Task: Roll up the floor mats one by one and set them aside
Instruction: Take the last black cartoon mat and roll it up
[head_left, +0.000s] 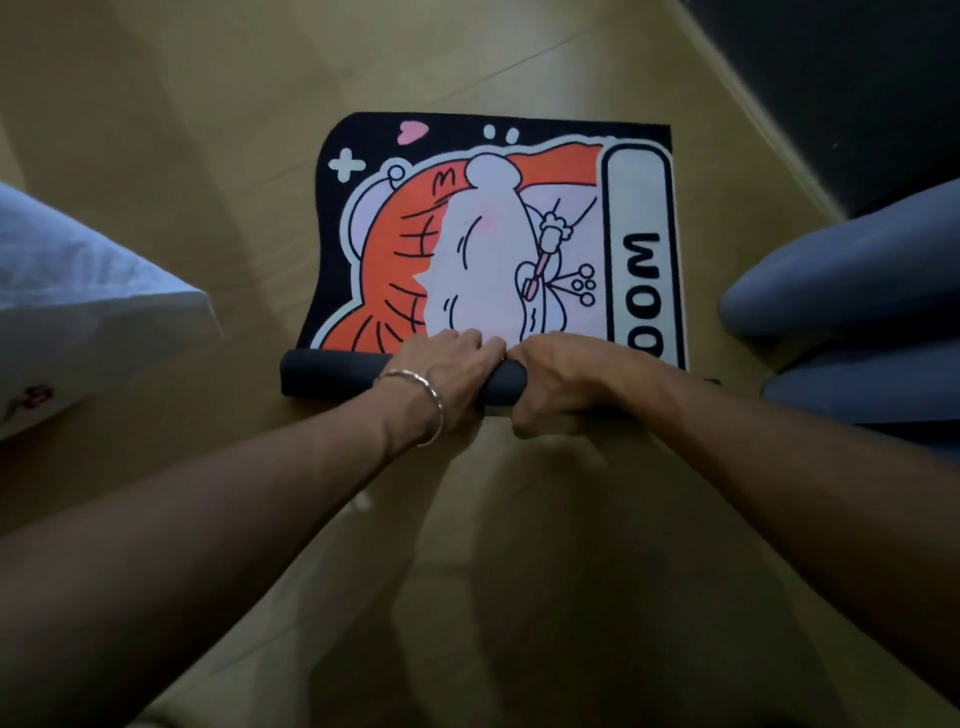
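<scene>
A floor mat with a cartoon print in orange, white and black lies on the wooden floor, its far part still flat. Its near edge is rolled into a dark tube that runs left to right. My left hand, with a silver bangle at the wrist, grips the roll near its middle. My right hand grips the roll just to the right of the left one, fingers curled over the top. The right end of the roll is hidden behind my right hand and arm.
White fabric lies at the left edge. Grey rolled or padded shapes sit at the right, close to the mat. A dark area with a pale skirting edge fills the top right corner. Wooden floor spreads around.
</scene>
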